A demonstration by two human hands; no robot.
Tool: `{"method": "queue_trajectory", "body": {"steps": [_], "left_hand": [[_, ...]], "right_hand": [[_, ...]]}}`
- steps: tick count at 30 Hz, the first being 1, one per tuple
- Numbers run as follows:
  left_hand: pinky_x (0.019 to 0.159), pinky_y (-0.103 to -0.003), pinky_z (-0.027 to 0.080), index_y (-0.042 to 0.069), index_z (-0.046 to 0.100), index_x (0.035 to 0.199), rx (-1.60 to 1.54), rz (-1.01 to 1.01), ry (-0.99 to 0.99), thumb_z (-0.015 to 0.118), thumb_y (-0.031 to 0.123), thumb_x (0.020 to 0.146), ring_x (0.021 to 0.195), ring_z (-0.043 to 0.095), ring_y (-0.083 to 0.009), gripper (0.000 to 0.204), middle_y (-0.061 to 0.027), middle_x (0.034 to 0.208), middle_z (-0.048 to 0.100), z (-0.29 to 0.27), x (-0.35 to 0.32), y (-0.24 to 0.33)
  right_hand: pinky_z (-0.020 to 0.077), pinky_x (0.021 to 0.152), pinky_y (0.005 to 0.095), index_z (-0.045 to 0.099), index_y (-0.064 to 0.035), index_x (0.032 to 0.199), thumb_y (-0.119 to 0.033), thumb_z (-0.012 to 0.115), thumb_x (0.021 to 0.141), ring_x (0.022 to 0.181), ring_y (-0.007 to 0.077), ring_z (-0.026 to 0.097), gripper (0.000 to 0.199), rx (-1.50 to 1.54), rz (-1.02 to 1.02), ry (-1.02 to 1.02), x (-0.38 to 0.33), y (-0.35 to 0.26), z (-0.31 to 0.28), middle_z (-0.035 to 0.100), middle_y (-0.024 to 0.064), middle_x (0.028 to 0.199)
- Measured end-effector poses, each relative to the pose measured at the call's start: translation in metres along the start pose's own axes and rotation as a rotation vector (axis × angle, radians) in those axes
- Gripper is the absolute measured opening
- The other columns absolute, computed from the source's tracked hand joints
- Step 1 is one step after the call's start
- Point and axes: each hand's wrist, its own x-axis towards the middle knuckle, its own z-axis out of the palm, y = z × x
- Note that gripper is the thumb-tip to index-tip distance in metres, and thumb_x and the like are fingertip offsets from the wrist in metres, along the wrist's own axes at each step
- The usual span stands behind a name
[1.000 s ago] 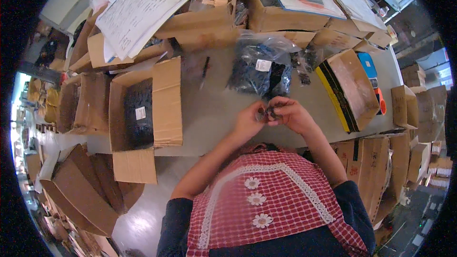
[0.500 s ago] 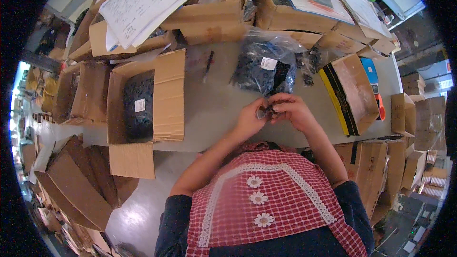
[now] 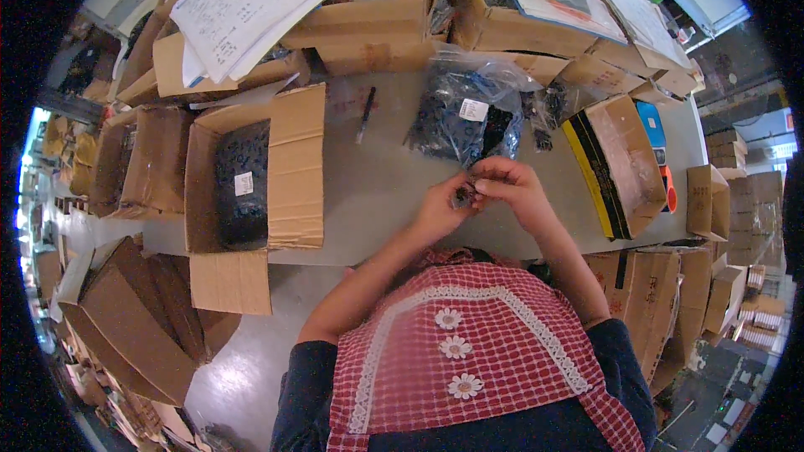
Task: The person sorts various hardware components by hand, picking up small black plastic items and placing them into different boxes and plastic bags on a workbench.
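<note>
My left hand (image 3: pixel 444 206) and my right hand (image 3: pixel 514 187) meet above the near part of the table. Between them is a small dark piece (image 3: pixel 464 194), closed in the curled fingers of my left hand; its exact kind is too small to make out. The thumb and fingers of my right hand pinch at its upper side. Just beyond my fingers lies a clear plastic bag (image 3: pixel 448 130) of black parts with a white label. Several loose black pieces (image 3: pixel 544 139) sit to the right of that bag.
An open cardboard box (image 3: pixel 296 169) with a labelled bag of black parts stands at left. A black pen (image 3: pixel 366 109) lies mid-table. At right is a box with a black and yellow side (image 3: pixel 596 180), beside a blue object (image 3: pixel 650 124). Papers (image 3: pixel 260 4) rest on boxes behind.
My right hand has shifted slightly, its thumb and fingers now higher on the small dark piece. My left hand has turned a little and stays in the same place.
</note>
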Motion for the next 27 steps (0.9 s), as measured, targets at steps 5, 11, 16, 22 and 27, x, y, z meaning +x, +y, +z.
{"method": "queue_trajectory", "body": {"steps": [5,11,16,22,27], "left_hand": [[0.079,-0.031,0.049,0.003,0.059,0.105,-0.004,0.108,-0.012,0.068,0.004,0.078,0.089,0.059,-0.0148,0.029,-0.0057,0.095,0.064,0.002,-0.001,-0.014],[0.076,-0.028,0.047,0.006,0.053,0.084,0.064,0.203,0.039,0.068,0.002,0.079,0.081,0.055,-0.0134,0.016,-0.0029,0.084,0.059,-0.006,-0.005,-0.005],[0.075,-0.026,0.044,0.006,0.049,0.078,0.012,0.215,0.186,0.068,0.002,0.08,0.079,0.054,-0.0117,0.019,-0.0024,0.079,0.057,-0.01,-0.003,0.01],[0.076,-0.025,0.043,0.006,0.049,0.08,0.061,0.194,0.193,0.069,0.003,0.079,0.078,0.052,-0.0111,0.02,-0.0011,0.077,0.055,-0.008,0.0,-0.007],[0.077,-0.026,0.044,0.006,0.051,0.081,0.139,0.123,0.298,0.07,0.007,0.079,0.08,0.054,-0.0113,0.019,-0.0013,0.079,0.057,-0.01,-0.005,0.001]], "right_hand": [[0.0511,0.071,0.0272,0.064,-0.0011,0.102,-0.009,0.067,0.084,0.082,0.0098,0.06,0.021,-0.366,-0.312,0.022,-0.001,0.003,0.01,0.065,0.0037,0.094],[0.0477,0.066,0.0264,0.064,0.0011,0.104,-0.009,0.063,0.086,0.077,0.0126,0.061,0.021,-0.109,-0.233,0.296,-0.01,-0.009,-0.003,0.066,0.0044,0.089],[0.0488,0.06,0.0349,0.064,-0.0025,0.092,-0.026,0.065,0.083,0.07,0.0249,0.063,0.026,-1.106,-0.058,0.387,-0.004,0.029,-0.037,0.066,0.0147,0.08],[0.0511,0.068,0.0466,0.061,-0.0074,0.093,-0.036,0.064,0.08,0.077,0.0365,0.063,0.032,-1.272,-0.087,0.292,0.004,0.07,-0.029,0.064,0.0174,0.087],[0.0515,0.064,0.0445,0.061,-0.0087,0.092,-0.028,0.063,0.079,0.076,0.0342,0.064,0.023,-1.145,-0.197,0.527,0.013,0.049,-0.017,0.064,0.0174,0.086]]}}
